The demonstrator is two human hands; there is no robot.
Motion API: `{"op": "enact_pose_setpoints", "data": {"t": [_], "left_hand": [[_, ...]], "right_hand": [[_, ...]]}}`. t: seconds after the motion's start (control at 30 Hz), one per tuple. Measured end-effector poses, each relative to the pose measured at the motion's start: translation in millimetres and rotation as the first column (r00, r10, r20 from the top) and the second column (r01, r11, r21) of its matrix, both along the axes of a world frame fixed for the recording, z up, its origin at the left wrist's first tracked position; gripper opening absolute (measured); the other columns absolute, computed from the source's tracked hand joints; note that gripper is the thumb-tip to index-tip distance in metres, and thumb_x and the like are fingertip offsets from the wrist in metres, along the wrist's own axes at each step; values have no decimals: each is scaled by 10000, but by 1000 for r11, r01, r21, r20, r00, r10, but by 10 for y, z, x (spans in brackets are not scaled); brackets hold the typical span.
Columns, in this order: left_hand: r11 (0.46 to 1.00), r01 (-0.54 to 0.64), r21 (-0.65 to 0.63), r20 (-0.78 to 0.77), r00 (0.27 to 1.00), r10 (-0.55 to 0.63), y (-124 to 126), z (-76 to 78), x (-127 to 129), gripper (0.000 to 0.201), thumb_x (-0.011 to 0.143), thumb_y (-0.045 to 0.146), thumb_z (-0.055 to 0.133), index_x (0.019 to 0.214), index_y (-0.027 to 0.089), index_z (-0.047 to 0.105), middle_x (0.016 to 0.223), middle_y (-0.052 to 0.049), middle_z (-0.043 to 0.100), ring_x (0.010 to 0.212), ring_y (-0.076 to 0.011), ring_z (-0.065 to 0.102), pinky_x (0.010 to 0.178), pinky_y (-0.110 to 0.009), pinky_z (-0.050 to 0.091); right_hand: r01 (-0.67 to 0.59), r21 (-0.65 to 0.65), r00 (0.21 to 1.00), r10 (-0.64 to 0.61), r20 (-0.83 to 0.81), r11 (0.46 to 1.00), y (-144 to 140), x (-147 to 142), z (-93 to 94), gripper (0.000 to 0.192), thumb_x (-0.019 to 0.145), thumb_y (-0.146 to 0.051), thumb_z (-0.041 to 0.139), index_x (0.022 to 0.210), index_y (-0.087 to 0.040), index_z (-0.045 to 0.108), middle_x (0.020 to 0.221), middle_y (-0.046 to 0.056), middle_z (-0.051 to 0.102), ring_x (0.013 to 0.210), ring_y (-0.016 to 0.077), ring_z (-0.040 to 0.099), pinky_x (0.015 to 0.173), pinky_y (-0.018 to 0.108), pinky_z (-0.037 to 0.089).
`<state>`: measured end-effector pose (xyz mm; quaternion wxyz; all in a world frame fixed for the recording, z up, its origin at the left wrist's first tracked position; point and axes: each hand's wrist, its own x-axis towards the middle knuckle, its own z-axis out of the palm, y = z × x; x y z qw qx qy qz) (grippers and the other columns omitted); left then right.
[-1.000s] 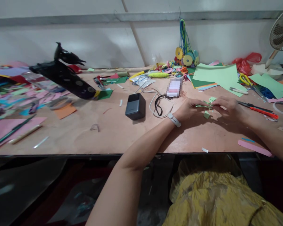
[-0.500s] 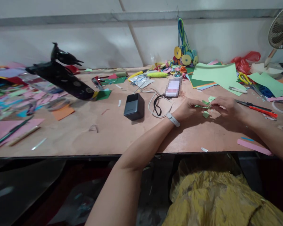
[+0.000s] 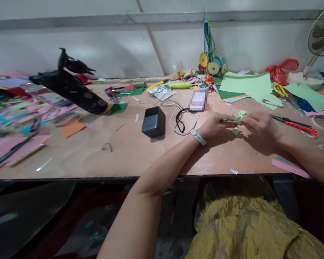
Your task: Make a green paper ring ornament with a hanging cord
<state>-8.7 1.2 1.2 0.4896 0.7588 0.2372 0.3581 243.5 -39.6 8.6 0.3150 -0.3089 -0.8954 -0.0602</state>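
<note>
My left hand [image 3: 214, 124], with a pale band at the wrist, pinches a thin green paper piece [image 3: 230, 121] just above the tabletop. Facing it, my right hand [image 3: 257, 123] has its fingers pressed together at the right end of that same piece. Small light green paper squares [image 3: 235, 131] lie on the table below and behind the fingertips. The fingers hide part of the paper, so its exact fold or shape cannot be made out.
A grey power bank [image 3: 153, 122] and a phone [image 3: 197, 100] with a cable lie left of my hands. Right of them are an orange-handled craft knife [image 3: 301, 128] and yellow-handled scissors [image 3: 279, 90]. Green paper sheets [image 3: 245, 84] lie behind; a pink strip [image 3: 291, 168] is near the front edge.
My right hand has shifted very slightly at the paper's right end. My left hand keeps its hold, and the things on the table stay in place.
</note>
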Motion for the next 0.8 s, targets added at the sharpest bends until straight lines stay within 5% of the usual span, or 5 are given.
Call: {"op": "enact_pose_setpoints", "data": {"t": [0.13, 0.33, 0.6, 0.8], "left_hand": [[999, 8, -44, 14, 1000, -7, -5, -9, 4, 291, 847, 382, 839, 1059, 182, 851, 1033, -106, 843, 920, -189, 801, 878, -311, 639], [998, -25, -52, -1, 1000, 25, -18, 5, 17, 318, 801, 400, 873, 1020, 170, 852, 1005, -103, 843, 895, -188, 789, 862, -318, 634], [987, 33, -157, 6, 999, -33, -50, 49, 44, 242, 760, 334, 901, 930, 167, 857, 884, -71, 829, 778, -134, 758, 778, -244, 616], [901, 25, -433, 29, 999, -13, -114, 154, 98, 329, 741, 397, 935, 894, 124, 833, 868, -94, 822, 773, -146, 761, 786, -276, 635]], "right_hand": [[-20, 188, 996, 3, 93, 982, -4, -7, -10, 212, 1008, -348, 587, 1001, -216, 753, 870, 87, 753, 801, 240, 674, 743, 387, 550], [-40, 132, 999, 35, 39, 990, -20, -27, -21, 188, 1025, -278, 567, 1032, -229, 748, 888, 84, 751, 809, 238, 677, 735, 375, 559], [-104, -150, 959, 59, -277, 983, -12, -98, -53, 199, 1053, -293, 589, 1036, -247, 782, 877, 53, 760, 774, 202, 697, 698, 339, 553], [-27, -484, 880, -208, -426, 875, -22, -143, 48, 282, 986, -475, 680, 1072, -243, 815, 1026, 82, 809, 910, 251, 742, 832, 411, 605]]}}
